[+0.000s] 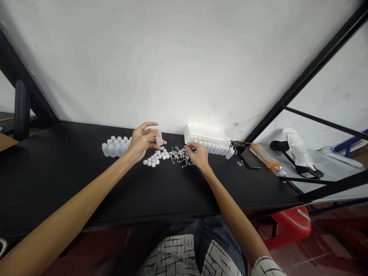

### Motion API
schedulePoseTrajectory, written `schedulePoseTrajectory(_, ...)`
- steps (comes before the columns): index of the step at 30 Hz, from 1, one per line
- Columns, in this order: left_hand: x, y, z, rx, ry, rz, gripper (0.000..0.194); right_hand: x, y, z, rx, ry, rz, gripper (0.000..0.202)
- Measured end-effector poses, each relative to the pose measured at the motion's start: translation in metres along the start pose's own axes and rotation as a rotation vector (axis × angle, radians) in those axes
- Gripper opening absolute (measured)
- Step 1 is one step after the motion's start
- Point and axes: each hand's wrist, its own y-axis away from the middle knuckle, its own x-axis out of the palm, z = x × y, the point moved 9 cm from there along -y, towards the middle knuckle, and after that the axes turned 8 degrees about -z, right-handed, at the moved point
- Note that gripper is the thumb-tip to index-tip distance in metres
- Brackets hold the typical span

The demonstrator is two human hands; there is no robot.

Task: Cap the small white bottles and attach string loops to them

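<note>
The left hand (143,142) is gripping a small translucent plastic bottle (159,138) between its fingers, above the black counter (57,168). The right hand (197,154) is pinching at the tangle of thin white strings (179,155) lying under its fingers; small white caps (156,157) are lying just left of the tangle.

We see a translucent plastic bottle (159,138) in our left hand (143,142), matt white plastic caps (156,157) beneath it, on a matt black tabletop (57,168).

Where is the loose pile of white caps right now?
In the head view, the white caps lie on the black table, just below the left hand and left of the tangle of white strings.
</note>
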Motion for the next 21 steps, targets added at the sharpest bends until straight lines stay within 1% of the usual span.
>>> schedulePoseTrajectory(3,0.001,0.000,0.003,-0.019,0.019,0.006,0.033,-0.002,-0.001,-0.005,0.054,-0.115,-0.021,0.017)
schedulePoseTrajectory(5,0.003,0.001,0.005,-0.024,0.010,0.027,0.032,-0.005,-0.003,-0.009,0.100,-0.288,-0.052,0.019)
schedulePoseTrajectory(8,0.010,0.004,0.009,-0.030,-0.023,0.080,0.034,-0.015,-0.006,-0.011,0.137,-0.579,-0.138,0.021)
schedulePoseTrajectory(10,0.016,0.007,0.013,-0.031,-0.069,0.131,0.036,-0.018,-0.005,-0.011,0.173,-0.723,-0.150,0.022)
schedulePoseTrajectory(13,0.026,0.013,0.022,-0.035,-0.199,0.221,0.041,-0.013,-0.002,-0.005,0.235,-0.846,-0.065,0.024)
schedulePoseTrajectory(16,0.032,0.019,0.030,-0.022,-0.325,0.292,0.044,-0.005,0.004,0.009,0.239,-0.891,0.052,0.024)
schedulePoseTrajectory(19,0.038,0.024,0.034,0.004,-0.374,0.361,0.039,0.003,0.011,0.022,0.224,-0.897,0.153,0.024)
schedulePoseTrajectory(21,0.043,0.027,0.033,0.041,-0.372,0.408,0.033,0.007,0.014,0.027,0.213,-0.900,0.196,0.023)
